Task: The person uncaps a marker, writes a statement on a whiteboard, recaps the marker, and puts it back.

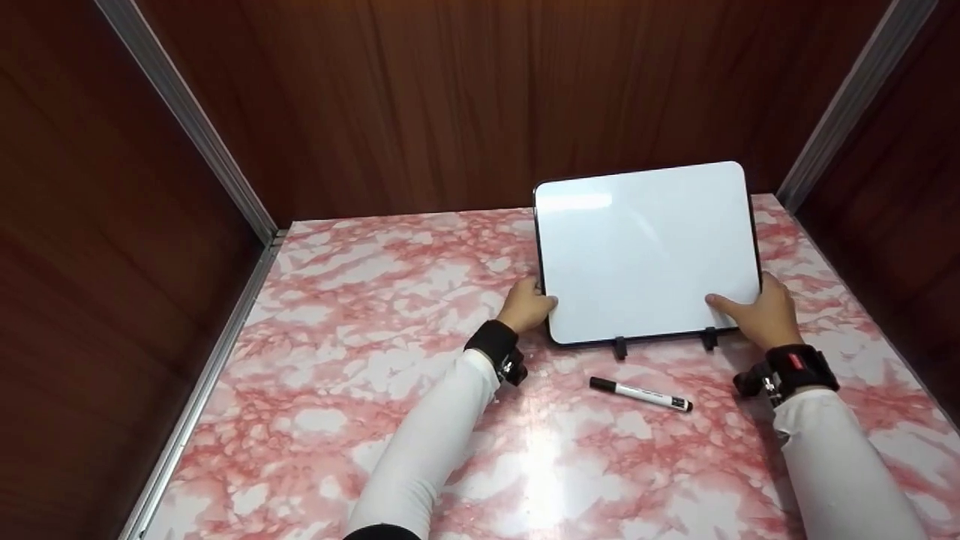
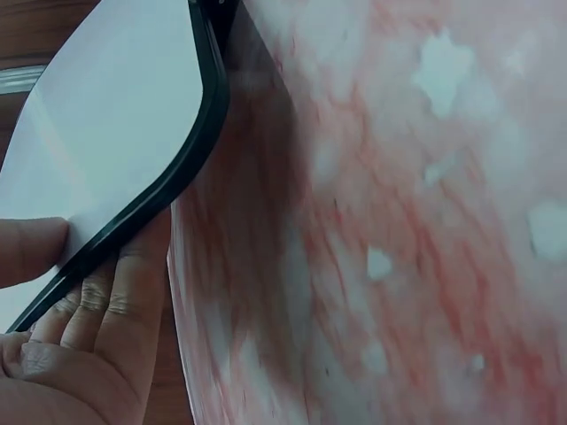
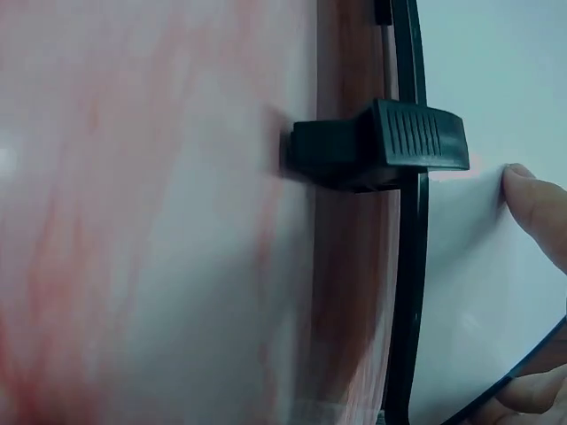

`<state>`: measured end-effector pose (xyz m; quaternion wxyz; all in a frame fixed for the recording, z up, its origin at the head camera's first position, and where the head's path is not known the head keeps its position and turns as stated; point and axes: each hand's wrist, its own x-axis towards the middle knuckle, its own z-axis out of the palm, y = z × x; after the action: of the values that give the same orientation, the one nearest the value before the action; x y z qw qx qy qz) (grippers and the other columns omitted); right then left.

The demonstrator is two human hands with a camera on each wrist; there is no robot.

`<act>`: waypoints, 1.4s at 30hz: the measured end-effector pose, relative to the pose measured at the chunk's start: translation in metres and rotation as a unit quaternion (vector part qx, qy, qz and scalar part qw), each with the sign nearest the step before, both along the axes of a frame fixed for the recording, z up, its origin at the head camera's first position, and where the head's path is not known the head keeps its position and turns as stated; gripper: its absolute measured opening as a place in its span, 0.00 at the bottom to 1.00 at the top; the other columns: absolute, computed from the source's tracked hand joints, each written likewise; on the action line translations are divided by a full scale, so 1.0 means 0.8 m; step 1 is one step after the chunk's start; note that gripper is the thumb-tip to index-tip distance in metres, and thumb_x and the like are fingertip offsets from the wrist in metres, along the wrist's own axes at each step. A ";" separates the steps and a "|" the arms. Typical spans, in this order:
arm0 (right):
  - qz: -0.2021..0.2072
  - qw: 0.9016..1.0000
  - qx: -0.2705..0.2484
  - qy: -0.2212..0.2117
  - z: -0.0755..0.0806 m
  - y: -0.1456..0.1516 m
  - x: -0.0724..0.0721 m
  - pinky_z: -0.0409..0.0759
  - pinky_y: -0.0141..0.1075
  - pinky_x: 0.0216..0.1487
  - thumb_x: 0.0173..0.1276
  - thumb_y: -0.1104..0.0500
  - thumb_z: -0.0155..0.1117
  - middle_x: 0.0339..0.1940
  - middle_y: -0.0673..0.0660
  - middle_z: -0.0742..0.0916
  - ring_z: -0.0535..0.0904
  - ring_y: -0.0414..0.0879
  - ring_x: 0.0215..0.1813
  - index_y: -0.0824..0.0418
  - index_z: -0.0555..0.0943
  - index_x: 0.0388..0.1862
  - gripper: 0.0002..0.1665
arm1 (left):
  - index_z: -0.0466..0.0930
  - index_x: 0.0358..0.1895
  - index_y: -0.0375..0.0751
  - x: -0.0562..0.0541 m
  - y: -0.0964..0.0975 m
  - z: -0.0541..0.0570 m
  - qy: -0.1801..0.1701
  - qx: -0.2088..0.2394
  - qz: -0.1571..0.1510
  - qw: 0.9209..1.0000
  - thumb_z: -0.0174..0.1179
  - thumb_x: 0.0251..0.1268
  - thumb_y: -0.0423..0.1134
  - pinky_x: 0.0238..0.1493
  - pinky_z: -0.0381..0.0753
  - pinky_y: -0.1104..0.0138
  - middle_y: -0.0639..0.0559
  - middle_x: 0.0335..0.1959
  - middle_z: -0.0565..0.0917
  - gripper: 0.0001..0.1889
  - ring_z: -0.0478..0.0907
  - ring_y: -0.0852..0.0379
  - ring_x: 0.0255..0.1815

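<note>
A small whiteboard (image 1: 649, 255) with a thin black frame leans back, its lower edge held by black clip feet (image 1: 620, 347). My left hand (image 1: 527, 305) grips its lower left side, thumb on the white face and fingers behind the frame. At the lower right, my right hand (image 1: 766, 313) holds the opposite side, its thumb (image 3: 539, 208) laid on the white face. In the right wrist view one ridged black foot (image 3: 381, 144) hooks over the frame close to that thumb. The stand behind the board is hidden.
A whiteboard marker (image 1: 641, 394) with a black cap lies on the red-and-white marbled table (image 1: 337, 360) in front of the board. Dark wood panels (image 1: 420, 105) rise behind and on both sides, with metal strips (image 1: 202, 142) at the corners.
</note>
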<state>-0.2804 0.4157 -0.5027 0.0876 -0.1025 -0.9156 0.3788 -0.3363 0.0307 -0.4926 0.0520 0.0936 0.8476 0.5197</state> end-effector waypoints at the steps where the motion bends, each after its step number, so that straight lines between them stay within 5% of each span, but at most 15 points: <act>1: 0.000 1.000 -0.006 -0.005 0.000 -0.003 -0.001 0.68 0.71 0.77 0.74 0.38 0.72 0.74 0.86 0.71 0.68 0.79 0.75 0.83 0.56 0.81 0.62 | 0.87 0.51 0.28 -0.001 -0.004 -0.001 -0.002 0.005 0.002 1.000 0.61 0.65 0.29 0.39 0.79 0.72 0.53 0.29 0.83 0.15 0.77 0.60 0.34; 4: 0.000 0.999 -0.025 -0.024 0.001 -0.014 -0.002 0.67 0.69 0.78 0.73 0.38 0.73 0.75 0.86 0.69 0.67 0.78 0.76 0.83 0.53 0.82 0.65 | 0.86 0.53 0.26 -0.004 -0.015 -0.005 -0.009 0.025 0.008 1.000 0.61 0.64 0.29 0.42 0.82 0.71 0.49 0.33 0.86 0.16 0.79 0.58 0.36; 10: 0.011 0.998 -0.050 -0.044 -0.002 -0.042 -0.002 0.66 0.69 0.79 0.72 0.36 0.73 0.77 0.87 0.65 0.64 0.79 0.78 0.81 0.45 0.84 0.70 | 0.79 0.64 0.26 -0.007 -0.033 -0.022 -0.031 0.117 0.008 0.993 0.67 0.66 0.33 0.58 0.91 0.58 0.31 0.58 0.88 0.25 0.88 0.44 0.55; 15: 0.015 0.998 -0.053 -0.038 -0.004 -0.069 0.000 0.68 0.68 0.78 0.72 0.36 0.74 0.75 0.87 0.67 0.67 0.78 0.77 0.82 0.47 0.83 0.69 | 0.80 0.63 0.26 -0.006 -0.048 -0.028 -0.027 0.159 0.033 0.986 0.72 0.65 0.30 0.57 0.92 0.55 0.31 0.58 0.88 0.24 0.89 0.42 0.55; 23: 0.035 0.999 -0.025 -0.019 0.001 -0.095 0.012 0.67 0.69 0.78 0.72 0.40 0.75 0.76 0.87 0.68 0.67 0.80 0.76 0.81 0.49 0.83 0.66 | 0.80 0.62 0.26 -0.003 -0.078 -0.022 -0.029 0.122 0.042 0.991 0.71 0.68 0.29 0.62 0.90 0.55 0.31 0.58 0.87 0.22 0.87 0.43 0.55; 26: 0.031 0.998 0.023 0.041 0.003 -0.105 0.025 0.66 0.70 0.77 0.69 0.45 0.79 0.74 0.86 0.70 0.66 0.81 0.75 0.81 0.55 0.82 0.63 | 0.78 0.63 0.26 0.000 -0.087 -0.021 -0.036 0.112 0.041 0.992 0.70 0.69 0.30 0.65 0.88 0.54 0.31 0.59 0.86 0.23 0.86 0.42 0.57; 32: 0.076 0.970 0.136 0.184 0.009 -0.130 0.071 0.76 0.65 0.55 0.62 0.56 0.85 0.55 0.75 0.81 0.76 0.72 0.56 0.75 0.79 0.61 0.36 | 0.76 0.65 0.26 0.005 -0.100 -0.020 -0.053 0.109 0.039 0.992 0.70 0.70 0.31 0.65 0.88 0.54 0.31 0.61 0.85 0.24 0.86 0.40 0.60; 37: 0.193 0.957 0.170 0.131 0.011 -0.148 0.103 0.85 0.54 0.43 0.65 0.55 0.83 0.44 0.63 0.90 0.86 0.57 0.42 0.66 0.88 0.51 0.21 | 0.76 0.65 0.26 0.007 -0.108 -0.019 -0.050 0.110 0.034 0.992 0.69 0.70 0.30 0.64 0.88 0.54 0.31 0.61 0.85 0.23 0.86 0.41 0.59; 42: 0.256 0.941 0.209 0.067 -0.005 -0.163 0.120 0.84 0.46 0.37 0.69 0.53 0.80 0.38 0.54 0.91 0.84 0.47 0.37 0.60 0.91 0.47 0.14 | 0.77 0.64 0.26 0.008 -0.116 -0.021 -0.036 0.098 0.014 0.994 0.68 0.70 0.29 0.63 0.89 0.54 0.30 0.60 0.86 0.22 0.87 0.42 0.57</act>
<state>-0.1848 0.2855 -0.5064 0.0680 0.1817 -0.9615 0.1947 -0.3300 -0.0622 -0.5097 0.0657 0.0673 0.7913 0.6042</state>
